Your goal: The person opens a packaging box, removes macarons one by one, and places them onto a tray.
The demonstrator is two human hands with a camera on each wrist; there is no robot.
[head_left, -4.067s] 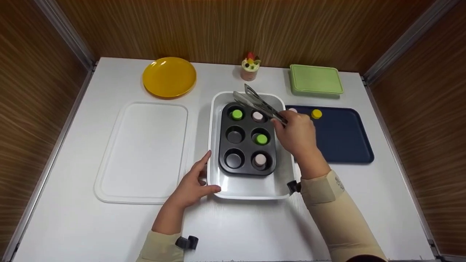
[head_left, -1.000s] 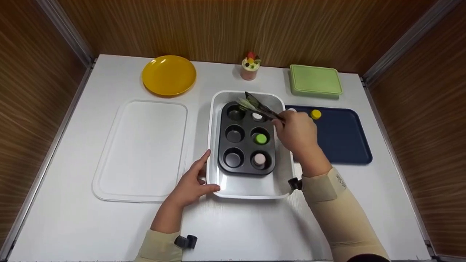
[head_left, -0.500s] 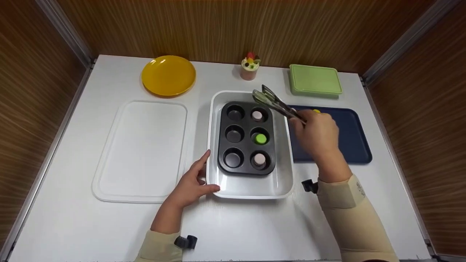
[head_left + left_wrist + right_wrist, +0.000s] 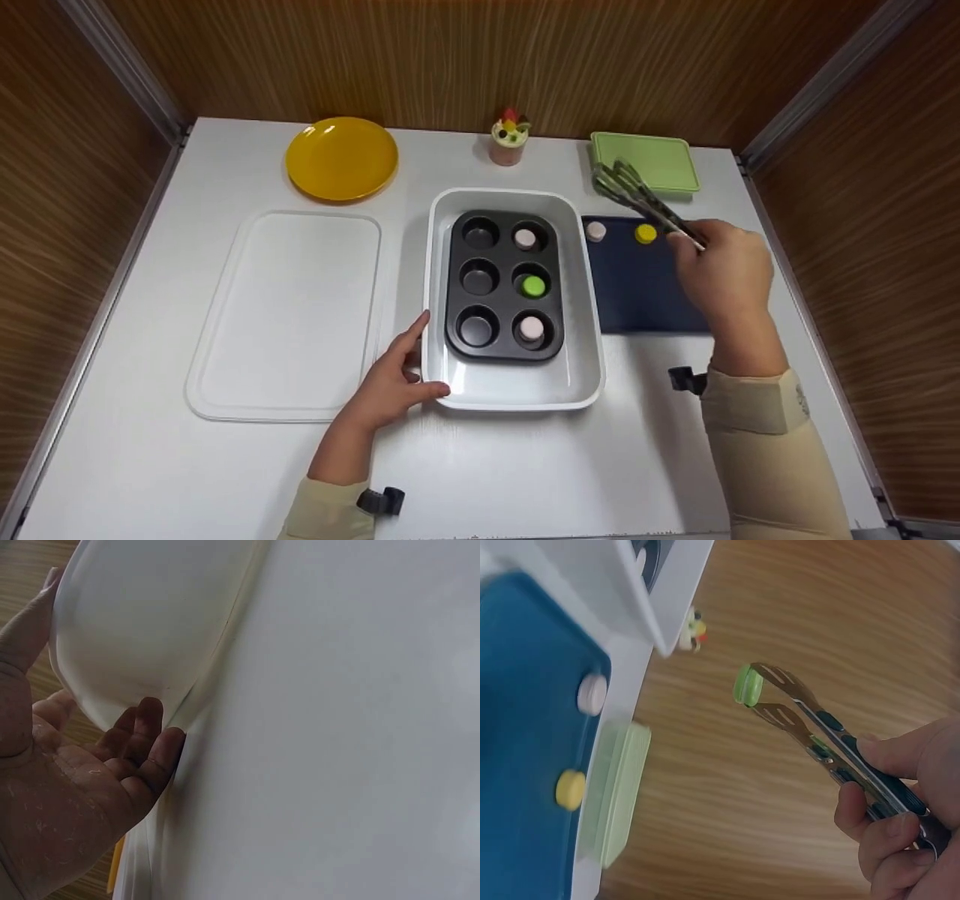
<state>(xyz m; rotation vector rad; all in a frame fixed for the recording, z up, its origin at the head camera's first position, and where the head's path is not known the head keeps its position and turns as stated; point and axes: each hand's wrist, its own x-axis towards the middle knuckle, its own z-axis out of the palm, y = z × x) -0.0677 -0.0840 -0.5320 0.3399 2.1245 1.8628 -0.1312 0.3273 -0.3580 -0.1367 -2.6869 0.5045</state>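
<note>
Green macaron [image 4: 748, 685] sits pinched in our tongs [image 4: 830, 721], up at right.
Our white bin [image 4: 517, 386] bears a dark muffin pan [image 4: 504, 300], whose right-hand cups hold, back to front, a pink macaron [image 4: 525, 239], a second green macaron [image 4: 533, 286] and another pink macaron [image 4: 531, 328]; beside it, our navy tray [image 4: 637, 285] carries a third pink macaron [image 4: 595, 231] and a yellow macaron [image 4: 646, 233]. Our left hand [image 4: 390, 388] touches the bin's near left corner, thumb and forefinger wide; our right hand [image 4: 726, 270] curls round the tongs.

no words, brands or numbers can be read. a dark mark [image 4: 802, 394] sits on the right sleeve's cuff [image 4: 746, 405], too small to make out.
</note>
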